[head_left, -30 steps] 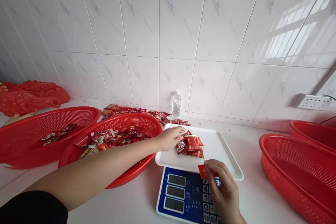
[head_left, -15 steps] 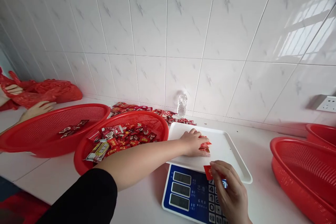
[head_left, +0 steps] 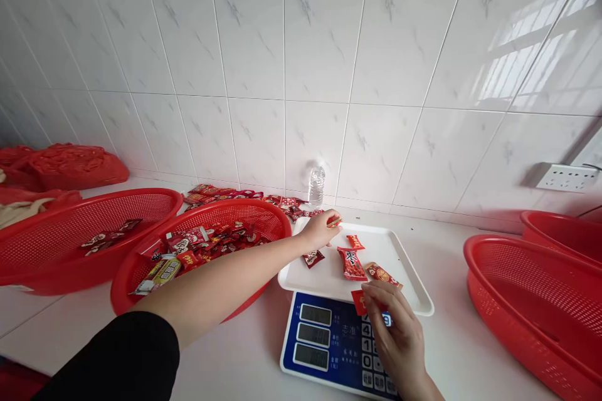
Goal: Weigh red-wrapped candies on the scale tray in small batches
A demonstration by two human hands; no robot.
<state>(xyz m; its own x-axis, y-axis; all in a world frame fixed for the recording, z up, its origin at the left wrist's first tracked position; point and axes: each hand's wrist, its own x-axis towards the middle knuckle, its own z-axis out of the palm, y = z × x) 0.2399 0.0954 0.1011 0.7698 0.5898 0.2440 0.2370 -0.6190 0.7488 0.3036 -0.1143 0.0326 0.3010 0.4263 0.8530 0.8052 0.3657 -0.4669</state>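
My left hand (head_left: 322, 230) is closed over the back left of the white tray (head_left: 303, 277), pinching a small wrapped candy (head_left: 335, 222) whose print I cannot read. Between the fingers and thumb of my right hand (head_left: 399, 329) is a red packet (head_left: 359, 302), held above the scale's keypad. On the tray lie a red jujube snack pack (head_left: 352, 264), a small red candy (head_left: 355, 242), a red and gold packet (head_left: 383, 274) and a dark red packet (head_left: 313, 258). The blue weighing scale (head_left: 348, 348) has its tray on top.
A red basket (head_left: 281, 225) of wrapped snacks stands left of the scale, beside another basket (head_left: 176, 195) with a few packets. More packets (head_left: 211, 191) and a clear bottle (head_left: 316, 185) are along the wall. Red baskets (head_left: 475, 250) stand right. A co-worker's sleeve (head_left: 21, 212) shows far left.
My left hand has lifted from the tray's middle to its back left, leaving several packets spread there. My right hand still holds its red packet. The view has shifted right.
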